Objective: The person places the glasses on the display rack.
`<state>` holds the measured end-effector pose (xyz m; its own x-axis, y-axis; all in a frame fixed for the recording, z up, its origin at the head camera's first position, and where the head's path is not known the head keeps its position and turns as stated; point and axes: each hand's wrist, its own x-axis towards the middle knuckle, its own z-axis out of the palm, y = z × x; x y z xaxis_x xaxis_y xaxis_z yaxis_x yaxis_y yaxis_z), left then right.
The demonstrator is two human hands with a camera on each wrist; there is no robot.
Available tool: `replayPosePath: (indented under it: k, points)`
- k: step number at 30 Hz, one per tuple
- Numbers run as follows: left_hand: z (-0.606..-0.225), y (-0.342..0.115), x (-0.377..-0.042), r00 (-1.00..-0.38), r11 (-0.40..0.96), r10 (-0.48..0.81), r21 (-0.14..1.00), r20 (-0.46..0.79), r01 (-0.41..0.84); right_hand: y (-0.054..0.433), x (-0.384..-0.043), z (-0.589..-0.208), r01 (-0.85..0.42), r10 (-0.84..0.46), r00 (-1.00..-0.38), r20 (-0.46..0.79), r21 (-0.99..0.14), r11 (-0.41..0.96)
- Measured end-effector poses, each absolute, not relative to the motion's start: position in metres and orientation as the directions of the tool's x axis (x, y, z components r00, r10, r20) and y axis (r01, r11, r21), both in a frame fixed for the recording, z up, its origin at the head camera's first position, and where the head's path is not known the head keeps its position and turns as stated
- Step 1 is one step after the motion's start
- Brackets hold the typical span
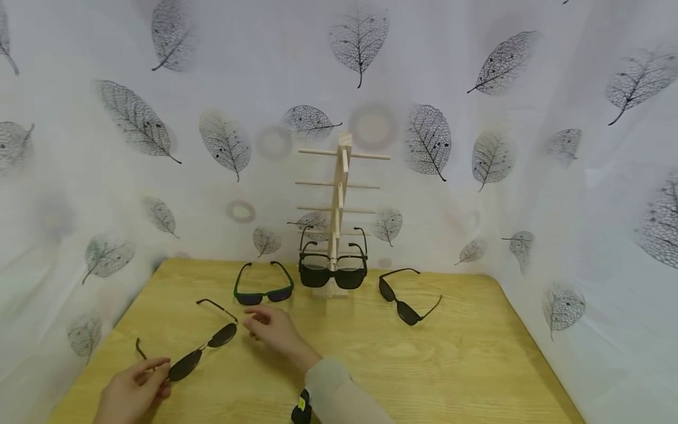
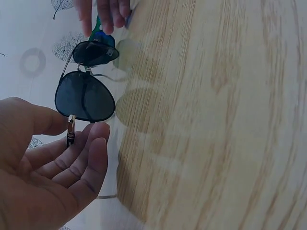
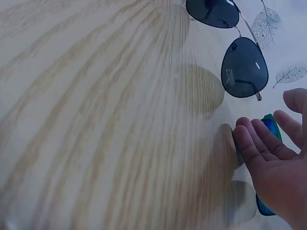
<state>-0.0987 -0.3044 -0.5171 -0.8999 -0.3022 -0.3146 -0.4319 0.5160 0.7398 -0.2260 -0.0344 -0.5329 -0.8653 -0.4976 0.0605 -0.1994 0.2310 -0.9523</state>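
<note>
My left hand (image 1: 129, 388) pinches a pair of dark-lensed aviator sunglasses (image 1: 185, 365) by the hinge at their left end. Their temples stand unfolded, pointing toward the back of the table. In the left wrist view, the thumb and fingers of that hand meet around the thin metal hinge beside one lens (image 2: 85, 96). Just off the other end of the frame is my right hand (image 1: 278, 333), fingers loosely bent and holding nothing. The right wrist view has a small gap between its fingers and the far hinge of the sunglasses (image 3: 244, 67).
Green-framed sunglasses (image 1: 279, 294) lie behind my right hand. A wooden display rack (image 1: 343, 176) with several crossbars stands at the back centre, bearing dark sunglasses (image 1: 349, 278) and clear-lensed glasses low down. Black sunglasses (image 1: 407, 313) lie right of it on the wooden table (image 1: 450, 377).
</note>
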Motion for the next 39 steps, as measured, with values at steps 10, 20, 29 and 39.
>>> replayPosePath:
  k: [10,20,29,39]
  points:
    - [-0.512,-0.302,-0.098,-0.893,0.465,-0.303,0.766,-0.333,-0.444,-0.045,-0.223,-0.532,-0.166,-0.515,-0.857,0.024,-0.958,0.232]
    - [-0.51,-0.305,-0.094,-0.916,0.556,-0.271,0.728,-0.297,-0.4,-0.054,-0.217,-0.528,-0.148,-0.512,-0.859,0.0,-0.957,0.249]
    - [-0.507,-0.304,-0.096,-0.92,0.548,-0.257,0.74,-0.295,-0.39,-0.057,-0.221,-0.528,-0.146,-0.513,-0.859,-0.004,-0.957,0.252]
    - [-0.507,-0.307,-0.093,-0.925,0.553,-0.266,0.743,-0.27,-0.376,-0.06,-0.219,-0.527,-0.144,-0.496,-0.868,-0.006,-0.954,0.263]
